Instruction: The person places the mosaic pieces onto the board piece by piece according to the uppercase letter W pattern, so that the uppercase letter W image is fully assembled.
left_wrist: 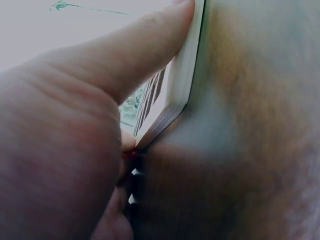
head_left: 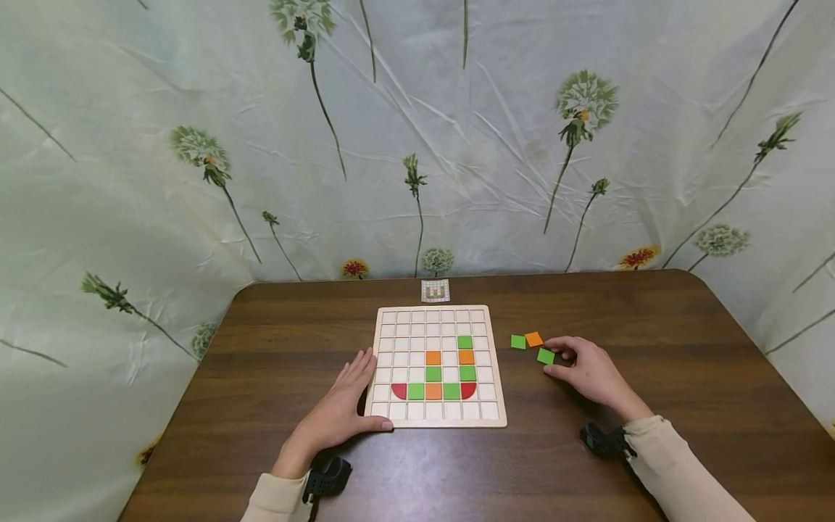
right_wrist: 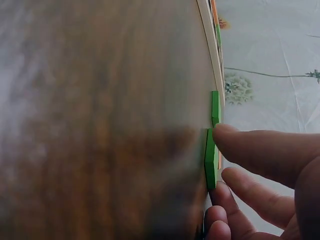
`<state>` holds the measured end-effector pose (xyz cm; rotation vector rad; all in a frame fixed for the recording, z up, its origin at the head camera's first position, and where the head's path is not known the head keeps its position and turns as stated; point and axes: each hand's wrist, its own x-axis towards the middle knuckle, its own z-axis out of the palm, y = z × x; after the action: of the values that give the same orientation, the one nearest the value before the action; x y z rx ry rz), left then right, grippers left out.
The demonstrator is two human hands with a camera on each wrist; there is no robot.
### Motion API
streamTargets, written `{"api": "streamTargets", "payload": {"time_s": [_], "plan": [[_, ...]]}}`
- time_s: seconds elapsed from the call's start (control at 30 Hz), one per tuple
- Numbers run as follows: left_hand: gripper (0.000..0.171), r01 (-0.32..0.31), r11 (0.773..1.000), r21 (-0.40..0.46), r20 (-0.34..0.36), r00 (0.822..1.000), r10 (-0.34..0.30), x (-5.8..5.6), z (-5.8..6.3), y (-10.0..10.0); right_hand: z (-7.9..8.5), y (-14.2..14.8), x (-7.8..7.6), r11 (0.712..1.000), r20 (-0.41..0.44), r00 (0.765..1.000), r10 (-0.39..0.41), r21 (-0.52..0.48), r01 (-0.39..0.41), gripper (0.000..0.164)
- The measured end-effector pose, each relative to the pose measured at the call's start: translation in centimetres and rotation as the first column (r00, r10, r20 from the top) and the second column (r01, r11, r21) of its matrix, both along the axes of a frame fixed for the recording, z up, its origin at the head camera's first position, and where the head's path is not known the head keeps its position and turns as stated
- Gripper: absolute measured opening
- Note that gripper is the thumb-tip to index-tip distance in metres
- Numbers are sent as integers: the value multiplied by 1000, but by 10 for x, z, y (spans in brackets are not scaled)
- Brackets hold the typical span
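A pale square grid board lies on the table, with several green and orange square tiles and two red quarter-round tiles set in its cells. My left hand rests along its left side, fingers straight and thumb on the near corner; in the left wrist view the thumb lies over the board's edge. To the right of the board, my right hand holds a green square tile between thumb and index finger, low at the table. Another green tile and an orange tile lie just beyond it.
A small printed card with a grid pattern lies behind the board, near the far edge of the brown wooden table. Flower-printed fabric hangs close behind and beside the table.
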<state>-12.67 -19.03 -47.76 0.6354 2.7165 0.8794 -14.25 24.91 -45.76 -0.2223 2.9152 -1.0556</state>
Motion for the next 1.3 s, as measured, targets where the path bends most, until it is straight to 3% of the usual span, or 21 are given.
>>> {"api": "streamTargets", "payload": {"time_s": [0.8, 1.3], "plan": [[121, -4, 1000, 5, -1, 1000, 4, 1, 1, 0, 3, -2, -5, 997, 17, 1000, 20, 71, -21, 25], [122, -5, 1000, 2, 3, 1000, 5, 1, 1, 1, 8, -5, -1, 998, -58, 998, 4, 70, 0, 25]]}}
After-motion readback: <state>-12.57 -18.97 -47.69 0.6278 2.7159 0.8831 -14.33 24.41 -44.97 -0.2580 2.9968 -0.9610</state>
